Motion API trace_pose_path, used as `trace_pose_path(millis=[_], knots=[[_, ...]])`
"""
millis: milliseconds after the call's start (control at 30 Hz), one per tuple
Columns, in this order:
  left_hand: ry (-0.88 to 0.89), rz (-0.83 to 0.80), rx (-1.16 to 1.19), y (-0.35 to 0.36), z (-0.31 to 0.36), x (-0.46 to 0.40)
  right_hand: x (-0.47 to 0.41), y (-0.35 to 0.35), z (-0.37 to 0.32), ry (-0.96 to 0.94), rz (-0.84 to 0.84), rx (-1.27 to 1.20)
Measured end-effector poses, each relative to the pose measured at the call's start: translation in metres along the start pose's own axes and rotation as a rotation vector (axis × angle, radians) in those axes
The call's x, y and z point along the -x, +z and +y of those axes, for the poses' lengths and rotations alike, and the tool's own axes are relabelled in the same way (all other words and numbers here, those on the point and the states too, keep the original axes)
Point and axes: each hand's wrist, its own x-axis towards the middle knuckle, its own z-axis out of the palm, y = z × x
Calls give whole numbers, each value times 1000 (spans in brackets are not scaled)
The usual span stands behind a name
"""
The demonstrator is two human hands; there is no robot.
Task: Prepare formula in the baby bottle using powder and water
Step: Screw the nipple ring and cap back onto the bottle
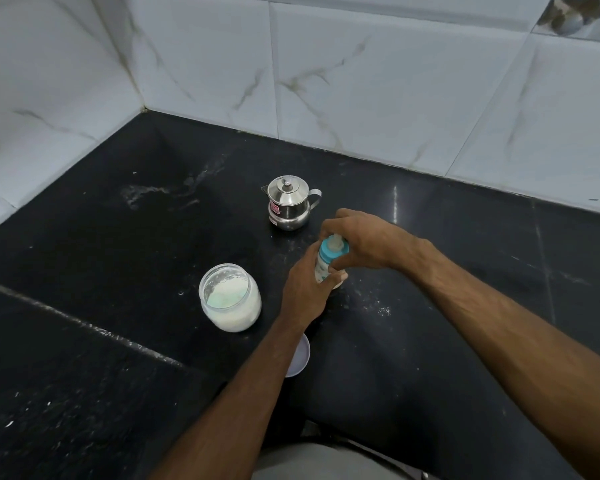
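Left hand (305, 289) grips bottle (326, 265) body; right hand (357, 240) fingers wrap teal collar (328, 252). Light, slick plastic: hold mid-body, twist collar.

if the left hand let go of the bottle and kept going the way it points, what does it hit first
Probably the steel pot. The left hand grips the baby bottle and its forearm points up and away across the counter, roughly toward that pot; depth is unclear.

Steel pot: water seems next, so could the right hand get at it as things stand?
Probably yes: the steel pot stands unobstructed just beyond the right hand, but that hand grips the bottle's teal collar and must release first.
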Motion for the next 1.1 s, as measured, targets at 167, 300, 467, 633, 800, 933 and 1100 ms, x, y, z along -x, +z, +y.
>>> trace_pose_path(millis=[167, 300, 467, 633, 800, 933, 1100], knots=[[18, 13, -13, 0, 0, 0, 5, -2, 4, 1, -33, 7], [27, 8, -7, -1, 1, 0, 6, -7, 9, -36, -53, -33], [30, -5, -36, -1, 1, -1, 3, 2, 12, -5, -3, -37], [9, -9, -44, -1, 4, -1, 5, -1, 14, -23, -35, -85], [40, -13, 4, -3, 5, 0, 3, 8, 13, 53, 47, -51], [43, -13, 17, -3, 4, 1, 5, 9, 15, 52, 48, -47], [26, 3, -43, -1, 2, -2, 7, 8, 24, -70, 8, -142]])
